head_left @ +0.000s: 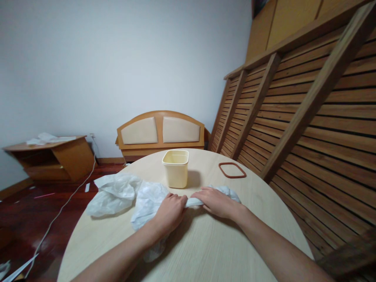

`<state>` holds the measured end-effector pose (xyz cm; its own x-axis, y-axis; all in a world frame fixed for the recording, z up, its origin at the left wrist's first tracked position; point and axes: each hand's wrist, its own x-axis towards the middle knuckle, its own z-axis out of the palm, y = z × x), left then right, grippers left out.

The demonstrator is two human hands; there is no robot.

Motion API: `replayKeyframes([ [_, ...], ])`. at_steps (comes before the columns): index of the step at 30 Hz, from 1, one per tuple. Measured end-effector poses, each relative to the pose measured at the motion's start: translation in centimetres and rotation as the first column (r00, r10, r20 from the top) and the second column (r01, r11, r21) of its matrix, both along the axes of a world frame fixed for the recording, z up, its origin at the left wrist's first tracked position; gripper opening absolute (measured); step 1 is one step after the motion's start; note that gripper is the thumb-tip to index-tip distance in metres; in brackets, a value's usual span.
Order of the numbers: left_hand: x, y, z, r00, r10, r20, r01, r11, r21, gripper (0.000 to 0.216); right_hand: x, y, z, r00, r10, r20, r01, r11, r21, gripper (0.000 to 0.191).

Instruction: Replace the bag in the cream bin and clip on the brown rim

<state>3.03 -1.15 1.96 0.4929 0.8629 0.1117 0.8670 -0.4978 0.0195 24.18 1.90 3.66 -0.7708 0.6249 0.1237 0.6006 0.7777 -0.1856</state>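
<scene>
A crumpled white plastic bag (123,194) lies across the round pale wooden table (205,246). My left hand (170,211) is closed around the bag's twisted middle. My right hand (216,201) grips the same twisted strand just to the right, fingers curled over it, and the bag's end bunches out beyond that hand. Just behind both hands stands an empty cream square plastic container (175,168), upright and apart from the hands.
A thin red-brown rectangular ring (232,170) lies on the table at the back right. Slatted wooden bed frames (308,117) lean close on the right. A headboard (160,133), a low wooden cabinet (49,156) and a white cable (67,203) occupy the floor behind.
</scene>
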Motion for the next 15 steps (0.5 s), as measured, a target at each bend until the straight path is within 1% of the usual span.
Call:
replayKeyframes([
  [3, -0.4, 0.1, 0.1, 1.0, 0.015, 0.009, -0.015, 1.0, -0.01, 0.02, 0.8, 0.1, 0.6, 0.996, -0.087, 0.034, 0.089, 0.995, -0.04, 0.02],
  [5, -0.5, -0.2, 0.4, 0.999, 0.011, 0.035, -0.01, 1.0, -0.019, 0.02, 1.0, 0.1, 0.9, 0.993, -0.105, 0.049, 0.106, 0.994, -0.02, 0.017],
  [7, -0.3, -0.8, 0.8, 0.995, -0.02, 0.095, 0.022, 1.0, -0.014, 0.018, 0.8, -0.1, 1.1, 0.992, -0.106, 0.061, 0.106, 0.994, 0.01, 0.016],
  [8, -0.1, -1.1, 1.0, 0.989, -0.047, 0.141, 0.048, 0.999, -0.004, 0.022, 0.6, -0.2, 1.2, 0.992, -0.105, 0.068, 0.103, 0.994, 0.024, 0.015],
  [10, 0.4, -1.6, 1.2, 0.966, -0.099, 0.237, 0.1, 0.995, 0.008, 0.041, 0.2, -0.5, 1.2, 0.993, -0.091, 0.081, 0.087, 0.995, 0.045, 0.016],
  [11, 0.6, -1.8, 1.1, 0.956, -0.107, 0.273, 0.112, 0.994, -0.004, 0.048, 0.0, -0.6, 1.2, 0.993, -0.08, 0.087, 0.076, 0.996, 0.055, 0.017],
  [15, 1.0, -1.7, 0.6, 0.951, -0.008, 0.309, 0.056, 0.988, -0.145, 0.059, -0.2, -0.7, 1.2, 0.996, -0.039, 0.083, 0.034, 0.997, 0.063, 0.02],
])
